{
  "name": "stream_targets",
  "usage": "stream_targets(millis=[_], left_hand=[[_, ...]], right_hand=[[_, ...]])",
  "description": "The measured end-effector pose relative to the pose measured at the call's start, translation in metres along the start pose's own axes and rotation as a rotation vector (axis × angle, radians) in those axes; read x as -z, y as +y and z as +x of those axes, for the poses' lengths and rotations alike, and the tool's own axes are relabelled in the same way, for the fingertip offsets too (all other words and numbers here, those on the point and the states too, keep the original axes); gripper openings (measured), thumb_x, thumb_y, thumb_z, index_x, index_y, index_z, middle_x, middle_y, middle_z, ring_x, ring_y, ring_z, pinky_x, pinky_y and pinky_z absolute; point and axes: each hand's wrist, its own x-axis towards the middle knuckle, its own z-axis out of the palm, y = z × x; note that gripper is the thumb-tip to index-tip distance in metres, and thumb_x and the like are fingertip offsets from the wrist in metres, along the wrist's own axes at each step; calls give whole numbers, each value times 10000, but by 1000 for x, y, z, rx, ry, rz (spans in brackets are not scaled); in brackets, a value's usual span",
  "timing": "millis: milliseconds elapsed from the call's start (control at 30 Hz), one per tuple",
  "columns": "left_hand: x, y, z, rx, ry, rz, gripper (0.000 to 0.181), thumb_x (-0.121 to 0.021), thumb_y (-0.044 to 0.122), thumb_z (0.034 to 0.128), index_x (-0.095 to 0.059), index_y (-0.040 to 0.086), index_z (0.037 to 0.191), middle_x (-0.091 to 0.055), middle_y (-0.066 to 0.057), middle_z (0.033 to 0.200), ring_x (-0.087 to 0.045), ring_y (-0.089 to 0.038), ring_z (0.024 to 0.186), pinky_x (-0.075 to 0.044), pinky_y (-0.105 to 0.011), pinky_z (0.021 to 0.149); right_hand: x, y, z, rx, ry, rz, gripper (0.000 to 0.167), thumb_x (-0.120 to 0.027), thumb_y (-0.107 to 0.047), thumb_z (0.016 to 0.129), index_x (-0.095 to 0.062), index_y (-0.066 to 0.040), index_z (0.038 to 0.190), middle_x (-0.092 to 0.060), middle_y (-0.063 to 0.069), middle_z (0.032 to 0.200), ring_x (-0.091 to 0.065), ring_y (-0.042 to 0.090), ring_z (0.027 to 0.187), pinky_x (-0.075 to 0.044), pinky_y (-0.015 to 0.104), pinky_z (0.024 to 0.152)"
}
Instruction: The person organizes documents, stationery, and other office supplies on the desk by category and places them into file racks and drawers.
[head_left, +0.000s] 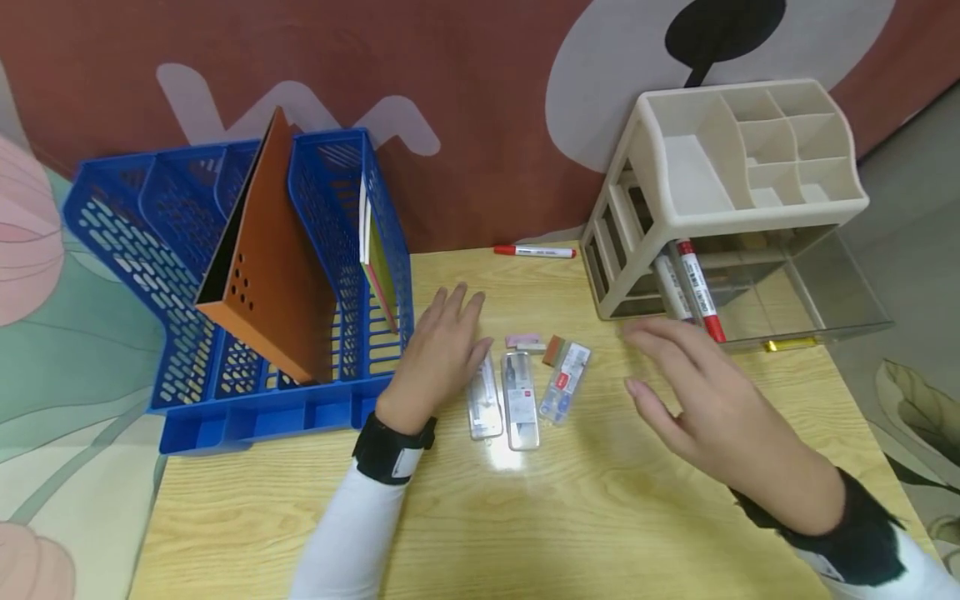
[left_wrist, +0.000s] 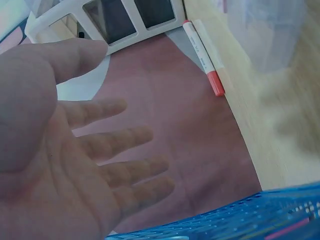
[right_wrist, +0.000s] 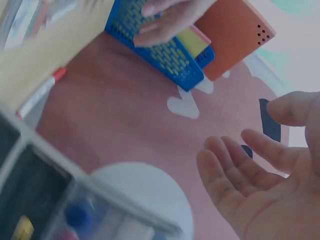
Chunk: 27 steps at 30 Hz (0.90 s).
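In the head view my left hand hovers with fingers extended and holds nothing, between the blue file rack and several small stationery items. Nearest to it lies a slim clear case. Beside that are a second clear case and a clear packet with a red label. My right hand, its fingers loosely bent and holding nothing, is in front of the open clear drawer of the cream desk organizer. Two markers, one red-capped marker and one greyish marker, lean inside the drawer opening.
Another red-capped marker lies along the wall. A small pink piece and a brown block lie behind the cases. An orange folder and thin booklets stand in the rack. The drawer juts out over the table's right.
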Motion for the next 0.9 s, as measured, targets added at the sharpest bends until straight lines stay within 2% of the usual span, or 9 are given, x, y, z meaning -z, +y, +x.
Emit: stream_targets(millis=[100,167,267,367,467,633,900], left_hand=[[-3,0,4,19,-18,-22,637,-645,349,1019,-445,38,1538,-411,-250,1600,-401,-477,1469,-357,-553,1216],[-6,-1,8,36,-45,-32,639,-639,350,1022,-438,37,1541,-408,-250,1601,-409,-475,1464,-348,-536,1225],[-11,-2,14,52,-77,-44,631,-634,339,1026,-435,32,1540,-412,-257,1596,-425,-482,1450,-354,-532,1222],[-14,-3,21,54,-90,-41,622,-626,332,1032,-433,26,1538,-425,-263,1584,-435,-478,1443,-363,-538,1215],[-16,-5,28,54,-87,-22,611,-622,325,1032,-438,23,1531,-449,-263,1565,-455,-467,1431,-395,-542,1193],[-23,-9,45,72,-88,-33,594,-606,300,1036,-432,23,1532,-438,-257,1574,-431,-464,1448,-422,-569,1163],[-42,-12,72,103,-120,-64,591,-601,302,1037,-436,40,1541,-398,-217,1616,-374,-441,1493,-386,-591,1183]], right_hand=[[-20,0,-4,-73,-45,35,576,-406,-435,1094,-606,50,1331,-623,207,1305,-613,354,1166,-284,115,1189],[-34,4,-8,-127,-65,51,555,-435,-425,1087,-591,35,1355,-607,198,1335,-605,347,1202,-376,207,1181],[-54,12,-10,-196,-80,76,467,-583,-297,1037,-578,38,1363,-592,203,1359,-593,350,1244,-493,402,1102],[-72,22,-8,-245,-75,100,467,-697,-128,945,-570,44,1360,-584,213,1367,-593,358,1252,-524,514,1039],[-86,31,-4,-289,-85,111,486,-724,-94,931,-562,44,1368,-569,224,1389,-599,374,1253,-533,535,1035],[-106,45,2,-359,-157,97,494,-708,-103,952,-543,57,1391,-524,264,1449,-554,430,1319,-504,576,1067],[-139,66,6,-389,-266,52,564,-685,-121,965,-488,97,1446,-453,319,1517,-487,481,1383,-453,579,1121]])
